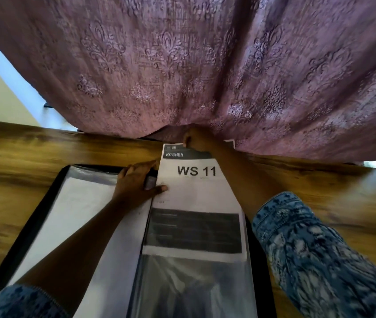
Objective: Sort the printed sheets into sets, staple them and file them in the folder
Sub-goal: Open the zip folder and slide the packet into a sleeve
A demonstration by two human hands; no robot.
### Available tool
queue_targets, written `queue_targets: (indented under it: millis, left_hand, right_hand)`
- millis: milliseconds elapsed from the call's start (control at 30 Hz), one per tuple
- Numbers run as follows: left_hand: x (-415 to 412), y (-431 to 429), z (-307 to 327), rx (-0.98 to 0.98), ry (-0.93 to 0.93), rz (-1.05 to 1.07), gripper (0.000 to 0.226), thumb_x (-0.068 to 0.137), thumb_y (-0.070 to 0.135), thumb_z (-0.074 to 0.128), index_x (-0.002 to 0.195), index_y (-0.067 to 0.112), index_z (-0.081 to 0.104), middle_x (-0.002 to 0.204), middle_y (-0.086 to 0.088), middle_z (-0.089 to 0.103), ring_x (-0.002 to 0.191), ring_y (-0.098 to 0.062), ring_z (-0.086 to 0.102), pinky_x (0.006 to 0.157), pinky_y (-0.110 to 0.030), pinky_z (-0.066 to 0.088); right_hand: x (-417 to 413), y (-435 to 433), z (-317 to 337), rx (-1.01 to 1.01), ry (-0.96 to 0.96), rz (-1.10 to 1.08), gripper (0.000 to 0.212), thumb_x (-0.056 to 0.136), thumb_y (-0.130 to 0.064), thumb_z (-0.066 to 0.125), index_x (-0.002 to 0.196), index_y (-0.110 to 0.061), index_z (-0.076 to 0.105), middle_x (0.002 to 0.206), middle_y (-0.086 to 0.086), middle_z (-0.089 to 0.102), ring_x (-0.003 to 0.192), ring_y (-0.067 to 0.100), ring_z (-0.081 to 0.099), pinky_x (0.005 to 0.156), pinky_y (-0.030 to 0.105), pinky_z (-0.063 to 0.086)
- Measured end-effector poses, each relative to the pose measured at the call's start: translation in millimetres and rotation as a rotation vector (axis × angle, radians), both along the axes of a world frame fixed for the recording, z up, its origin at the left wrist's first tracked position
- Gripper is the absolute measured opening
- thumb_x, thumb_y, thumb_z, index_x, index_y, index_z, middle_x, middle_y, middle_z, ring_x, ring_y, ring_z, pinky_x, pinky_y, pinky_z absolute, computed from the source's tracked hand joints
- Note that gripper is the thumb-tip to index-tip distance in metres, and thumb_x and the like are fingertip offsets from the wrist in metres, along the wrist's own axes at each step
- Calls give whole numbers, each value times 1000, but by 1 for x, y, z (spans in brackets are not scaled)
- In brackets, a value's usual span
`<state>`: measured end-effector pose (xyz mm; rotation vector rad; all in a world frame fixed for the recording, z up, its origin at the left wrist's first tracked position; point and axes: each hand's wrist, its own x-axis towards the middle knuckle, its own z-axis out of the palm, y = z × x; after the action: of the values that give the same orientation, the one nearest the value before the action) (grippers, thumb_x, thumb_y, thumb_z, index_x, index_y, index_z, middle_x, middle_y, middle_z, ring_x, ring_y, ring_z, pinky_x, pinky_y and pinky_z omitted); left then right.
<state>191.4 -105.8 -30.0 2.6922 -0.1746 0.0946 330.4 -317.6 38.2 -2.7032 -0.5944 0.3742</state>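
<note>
Curtain [182, 65] overhangs the table's [44, 145] far edge; sides open.

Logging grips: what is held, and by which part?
The right hand grips the white printed WS 11 sheet at its top edge; the left hand only rests flat.

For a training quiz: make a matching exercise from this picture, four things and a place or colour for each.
1 left hand
2 right hand
3 WS 11 sheet
4 curtain

a purple
b on the right side of the open folder
c gripping the sheet's top edge
d flat at the sheet's left edge

Pairs: 1-d, 2-c, 3-b, 4-a
</note>
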Motion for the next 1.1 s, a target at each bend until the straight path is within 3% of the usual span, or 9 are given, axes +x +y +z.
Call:
queue_targets:
  millis: [133,300,433,600,700,800,867,967,1100]
  left_hand:
    - [-1,-2,1,59,-28,11,94,66,87,39,145,38,30,143,3,46,133,-22,38,112,-46,23]
    - [-3,-3,0,36,-42,17,79,77,79,44,143,36,34,139,3,50,130,-21,42,111,-46,25]
    - [-3,1,0,-75,-73,59,62,87,60,31,140,32,44,132,-4,57,122,-27,49,107,-44,30]
    - [-6,3,0,-58,-64,54,52,92,55,32,135,32,47,125,-5,60,116,-28,53,102,-51,39]
    - [-11,1,2,1,-95,61,48,94,51,34,131,26,51,123,-8,61,115,-31,53,101,-52,39]
    - [-21,-6,11,156,-219,66,40,92,34,46,127,18,55,123,-13,59,115,-36,50,100,-53,35]
    - [-29,-11,19,247,-256,77,36,90,27,54,123,15,58,118,-14,60,111,-36,51,95,-50,35]
    - [-45,-18,27,273,-149,54,40,88,26,59,127,16,58,123,-14,56,115,-35,48,96,-50,35]
    - [-71,-15,17,218,-71,16,46,96,36,49,137,17,49,141,-12,48,130,-34,42,105,-55,32]
  right_hand:
    - [-13,-8,5,-92,206,71,17,91,-11,57,103,-10,69,116,9,64,96,19,54,81,25,37]
    - [-92,14,0,-32,-367,-265,25,95,-20,50,116,-13,60,111,11,62,103,28,59,85,36,47]
    - [-227,72,-30,286,-29,-203,52,95,-38,40,142,-15,35,145,12,39,134,29,35,109,48,31]
    - [-287,-20,-70,-48,-268,-353,63,93,-55,18,149,-24,21,157,3,18,144,23,18,113,46,11]
    - [-281,-88,-69,-173,-159,-591,87,80,-67,-16,151,-20,1,158,3,-3,147,23,-1,114,47,-4]
    - [-282,-44,-46,-165,-313,-647,72,93,-54,17,150,-9,15,157,13,14,145,27,10,115,52,2]
    - [-289,15,-34,23,-316,-441,66,96,-45,37,150,-11,17,157,11,15,145,24,11,111,48,-4]
    - [-302,71,-33,12,-163,-184,67,99,-47,31,151,-16,4,159,7,3,147,23,-1,108,44,-14]
    - [-320,31,-65,-90,-169,-224,68,96,-55,24,151,-23,0,159,-1,-1,146,18,-6,110,43,-14]
